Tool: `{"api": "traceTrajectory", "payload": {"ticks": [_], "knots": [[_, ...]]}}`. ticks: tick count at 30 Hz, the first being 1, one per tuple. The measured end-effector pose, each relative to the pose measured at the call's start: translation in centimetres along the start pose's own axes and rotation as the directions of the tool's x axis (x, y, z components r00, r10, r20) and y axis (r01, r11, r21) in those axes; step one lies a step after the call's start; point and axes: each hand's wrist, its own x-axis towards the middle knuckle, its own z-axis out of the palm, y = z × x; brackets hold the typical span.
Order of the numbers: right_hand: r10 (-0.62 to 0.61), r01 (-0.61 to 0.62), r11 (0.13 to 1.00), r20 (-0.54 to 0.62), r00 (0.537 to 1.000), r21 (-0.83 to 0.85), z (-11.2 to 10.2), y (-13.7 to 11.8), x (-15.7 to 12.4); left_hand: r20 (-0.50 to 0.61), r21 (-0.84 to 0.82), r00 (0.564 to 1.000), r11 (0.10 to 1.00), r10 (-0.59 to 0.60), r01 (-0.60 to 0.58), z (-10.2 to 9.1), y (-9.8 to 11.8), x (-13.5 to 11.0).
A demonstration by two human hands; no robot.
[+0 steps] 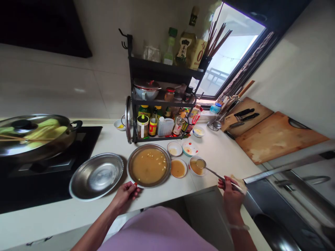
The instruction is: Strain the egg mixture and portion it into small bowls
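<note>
My right hand (231, 195) is closed round the handle of a metal ladle (216, 175). The ladle's bowl is over a small white bowl (196, 166) holding brown liquid. My left hand (127, 195) grips the near rim of a wide metal basin (130, 174), thumb on top. Brown liquid with pale bits fills much of that basin. Between the two stands another small bowl (179, 168) of the same brown liquid. Behind these are a nearly empty white bowl (174, 149) and a bowl with red marks (190, 149).
An empty metal basin (96, 177) sits at the left, beside a lidded pan (39, 139) on the black stove (15, 188). Behind the bowls rises a black rack (167, 101) of bottles and jars. Cutting boards (280, 136), knives (244, 113) and a sink (277, 209) are at the right.
</note>
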Motion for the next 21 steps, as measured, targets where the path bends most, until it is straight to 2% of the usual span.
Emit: {"api": "traceTrajectory", "payload": {"ticks": [3,7,9,12,13,17,21], "knots": [[-0.094,0.108,0.984,0.102,0.990,-0.141,-0.3,0.2,-0.9,0.005,-0.009,1.000,1.000,0.008,-0.008,0.0,0.0,0.0],[-0.255,0.292,0.948,0.253,0.933,-0.124,-0.1,-0.5,-2.5,0.008,-0.012,1.000,1.000,0.013,-0.013,0.1,0.1,0.0],[-0.264,0.299,0.951,0.301,0.916,-0.076,0.6,-1.3,-3.6,0.011,-0.001,1.000,1.000,0.013,-0.013,0.1,0.2,0.0],[-0.189,0.212,0.977,0.366,0.911,-0.022,2.5,-2.3,-5.8,0.007,0.006,1.000,1.000,0.010,-0.010,0.1,0.2,0.0],[-0.175,0.195,0.981,0.418,0.891,-0.005,3.3,-2.5,-6.6,0.003,0.003,1.000,1.000,0.010,-0.010,0.1,0.2,0.0],[-0.245,0.229,0.967,0.659,0.711,0.113,6.3,-1.9,-9.6,-0.008,0.005,1.000,1.000,0.006,-0.006,0.1,0.1,0.0],[-0.238,0.229,0.965,0.785,0.572,0.126,8.6,-0.6,-11.4,-0.006,0.010,1.000,1.000,0.015,-0.015,0.2,0.0,0.0]]}}
